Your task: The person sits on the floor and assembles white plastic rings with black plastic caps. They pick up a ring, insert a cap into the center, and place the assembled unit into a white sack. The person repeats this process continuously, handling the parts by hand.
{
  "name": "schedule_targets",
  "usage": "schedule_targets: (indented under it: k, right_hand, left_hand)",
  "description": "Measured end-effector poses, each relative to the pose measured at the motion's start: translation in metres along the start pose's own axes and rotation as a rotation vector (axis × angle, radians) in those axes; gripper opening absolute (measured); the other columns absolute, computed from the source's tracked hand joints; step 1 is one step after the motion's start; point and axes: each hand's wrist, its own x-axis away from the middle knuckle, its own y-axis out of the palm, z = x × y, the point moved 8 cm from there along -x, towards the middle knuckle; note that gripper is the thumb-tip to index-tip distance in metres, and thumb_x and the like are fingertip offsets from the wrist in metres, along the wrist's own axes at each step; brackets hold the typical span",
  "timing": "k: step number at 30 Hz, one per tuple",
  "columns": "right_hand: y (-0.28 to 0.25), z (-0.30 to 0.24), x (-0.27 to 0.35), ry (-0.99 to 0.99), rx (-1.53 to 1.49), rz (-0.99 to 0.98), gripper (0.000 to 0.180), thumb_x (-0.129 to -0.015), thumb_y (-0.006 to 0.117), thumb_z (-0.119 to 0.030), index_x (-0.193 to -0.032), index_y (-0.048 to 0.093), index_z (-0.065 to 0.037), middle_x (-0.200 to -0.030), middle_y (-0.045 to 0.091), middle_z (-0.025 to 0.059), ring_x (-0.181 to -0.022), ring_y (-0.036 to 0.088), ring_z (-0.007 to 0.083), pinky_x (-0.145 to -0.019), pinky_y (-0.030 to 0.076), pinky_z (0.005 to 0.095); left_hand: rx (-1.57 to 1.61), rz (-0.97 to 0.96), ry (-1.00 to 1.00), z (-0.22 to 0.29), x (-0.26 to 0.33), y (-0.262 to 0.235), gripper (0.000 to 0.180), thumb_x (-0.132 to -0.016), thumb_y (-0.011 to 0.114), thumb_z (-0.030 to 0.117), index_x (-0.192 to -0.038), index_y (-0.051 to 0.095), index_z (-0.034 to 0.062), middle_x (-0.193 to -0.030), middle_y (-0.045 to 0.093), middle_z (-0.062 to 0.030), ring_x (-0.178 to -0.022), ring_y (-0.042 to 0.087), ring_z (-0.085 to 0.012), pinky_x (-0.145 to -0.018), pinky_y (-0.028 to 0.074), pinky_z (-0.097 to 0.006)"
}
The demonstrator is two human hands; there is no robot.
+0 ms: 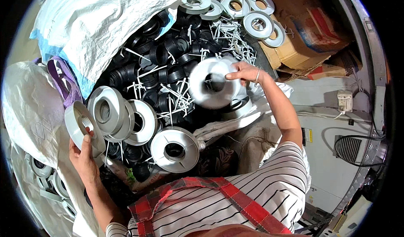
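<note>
Over the heap of black threaded rings [168,56], my right hand [244,73] is pinching a blurred white flanged disc [212,87] while my left hand [84,159] is gripping a grey one [80,125] at its rim — either could be slipping, I judge — into the pile.

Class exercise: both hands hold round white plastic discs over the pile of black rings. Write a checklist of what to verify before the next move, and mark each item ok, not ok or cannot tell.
1. Left hand grips the grey-white disc by its rim: ok.
2. Right hand holds the white disc at its edge: ok, though that disc is blurred.
3. Black ring seated inside the right disc: cannot tell.
4. Stack of finished discs leaning beside the left hand, not toppled: ok.
5. Pile of black rings within reach: ok.
6. White plastic offcuts kept apart from the rings: not ok.
</note>
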Motion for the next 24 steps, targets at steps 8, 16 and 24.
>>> schedule_targets:
  k: [8, 16, 24]
  right_hand:
    - [-0.221, 0.043, -0.024, -0.035, 0.323, 1.323, 0.072, -0.068, 0.073, -0.049, -0.109, 0.059, 0.008, -0.109, 0.059, 0.0272, -0.099, 0.058, 0.0378, -0.087, 0.045, 0.0402]
    - [-0.163, 0.149, -0.099, 0.162, -0.438, 0.684, 0.026, -0.074, 0.061, -0.025, -0.067, 0.057, 0.0, -0.052, 0.053, 0.0093, -0.039, 0.05, 0.02, -0.037, 0.04, 0.0314]
    - [-0.104, -0.001, -0.069, -0.103, 0.078, 0.428, 0.055, -0.078, 0.066, -0.049, -0.088, 0.059, 0.005, -0.067, 0.062, 0.0104, -0.051, 0.057, 0.0129, -0.043, 0.046, 0.0254]
  left_hand:
    - [-0.048, 0.034, 0.002, -0.003, -0.005, -0.011, 0.044, -0.086, 0.064, 0.016, -0.121, 0.048, -0.0052, -0.109, 0.059, -0.0141, -0.097, 0.058, -0.0193, -0.093, 0.041, -0.033]
    - [-0.042, 0.05, -0.037, -0.007, -0.012, -0.004, 0.043, -0.086, 0.063, 0.016, -0.121, 0.048, -0.0053, -0.108, 0.06, -0.0136, -0.097, 0.058, -0.0186, -0.092, 0.041, -0.033]
    - [0.034, 0.045, -0.034, 0.002, -0.008, -0.003, 0.043, -0.085, 0.063, 0.016, -0.12, 0.049, -0.0045, -0.106, 0.061, -0.0129, -0.095, 0.059, -0.0184, -0.092, 0.042, -0.034]
